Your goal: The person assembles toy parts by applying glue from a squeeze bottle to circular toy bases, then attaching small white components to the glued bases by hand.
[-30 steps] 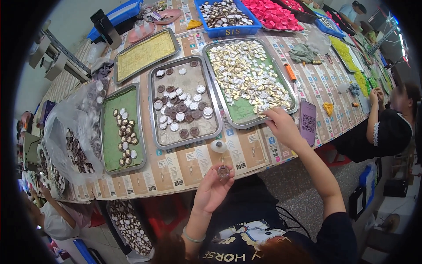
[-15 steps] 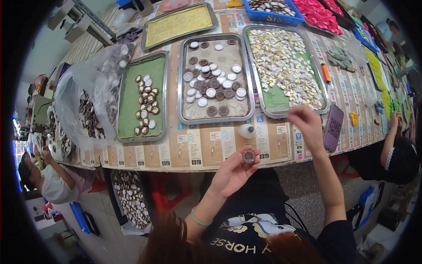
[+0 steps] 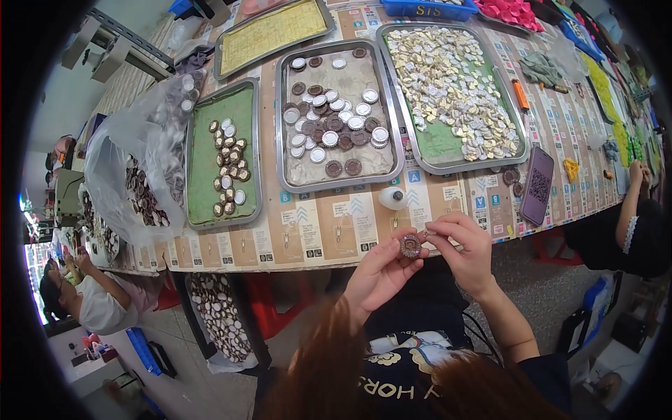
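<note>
My left hand (image 3: 381, 273) holds a round dark brown disc (image 3: 410, 245) with a fluted rim, its face turned up, just beyond the table's near edge. Close beside it, my right hand (image 3: 467, 257) has thumb and fingers pinched together at the disc's edge. Something small and pale seems to be at those fingertips, too small to name. A white squeeze bottle (image 3: 393, 197) with a dark tip lies on the table just past my hands. Beyond it is a metal tray (image 3: 302, 168) of brown and white-backed discs. Small gold and white pieces fill the tray (image 3: 435, 145) to its right.
A green-lined tray (image 3: 201, 171) with gold-topped discs is at the left, beside a clear plastic bag (image 3: 115, 157) of discs. Right of my hands are loose brown discs (image 3: 512, 176) and a phone (image 3: 538, 187). Other people sit at both ends of the table.
My right hand has come from the near edge of the right tray to the disc in my left hand. The view has shifted slightly; loose brown discs by the phone are now uncovered.
</note>
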`<state>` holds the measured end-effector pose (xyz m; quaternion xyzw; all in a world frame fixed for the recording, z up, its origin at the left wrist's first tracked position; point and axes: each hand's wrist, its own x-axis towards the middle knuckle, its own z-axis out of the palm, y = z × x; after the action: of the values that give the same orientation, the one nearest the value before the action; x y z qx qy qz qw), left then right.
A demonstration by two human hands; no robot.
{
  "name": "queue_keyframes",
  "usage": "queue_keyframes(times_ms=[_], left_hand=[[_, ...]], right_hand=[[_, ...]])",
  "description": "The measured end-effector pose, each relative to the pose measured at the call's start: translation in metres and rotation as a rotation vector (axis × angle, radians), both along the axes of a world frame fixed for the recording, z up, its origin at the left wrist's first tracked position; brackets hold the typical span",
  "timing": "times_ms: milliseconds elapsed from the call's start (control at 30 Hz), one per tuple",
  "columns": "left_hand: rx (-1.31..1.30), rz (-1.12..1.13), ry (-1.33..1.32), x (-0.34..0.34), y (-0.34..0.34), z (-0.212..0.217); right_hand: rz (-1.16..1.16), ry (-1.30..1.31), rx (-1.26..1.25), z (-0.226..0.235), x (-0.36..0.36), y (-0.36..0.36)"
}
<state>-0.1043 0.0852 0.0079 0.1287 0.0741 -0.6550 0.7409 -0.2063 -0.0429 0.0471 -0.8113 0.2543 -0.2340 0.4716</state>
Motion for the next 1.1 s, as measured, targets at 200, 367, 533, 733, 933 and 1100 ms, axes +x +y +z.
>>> queue_keyframes(times_ms=[200,367,533,733,933,1100], left_hand=[[0.013,0.039,-0.071,-0.003,0.001,0.006],[-0.019,0.052,-0.090,-0.005,0.001,0.007],[0.022,0.042,-0.123,-0.004,0.002,0.008],[0.014,0.045,-0.129,-0.005,0.002,0.012],[0.020,0.024,-0.146,-0.005,0.001,0.015],[0.067,-0.015,-0.164,-0.001,-0.001,0.026]], right_hand=[[0.059,-0.121,-0.150,0.011,0.003,0.005],[0.100,-0.139,-0.314,0.008,0.003,0.010],[0.117,-0.132,-0.367,0.004,0.001,0.011],[0.158,-0.117,-0.349,0.004,-0.002,0.010],[0.137,-0.079,-0.232,0.008,-0.007,0.012],[0.132,-0.103,-0.356,0.007,-0.007,0.013]])
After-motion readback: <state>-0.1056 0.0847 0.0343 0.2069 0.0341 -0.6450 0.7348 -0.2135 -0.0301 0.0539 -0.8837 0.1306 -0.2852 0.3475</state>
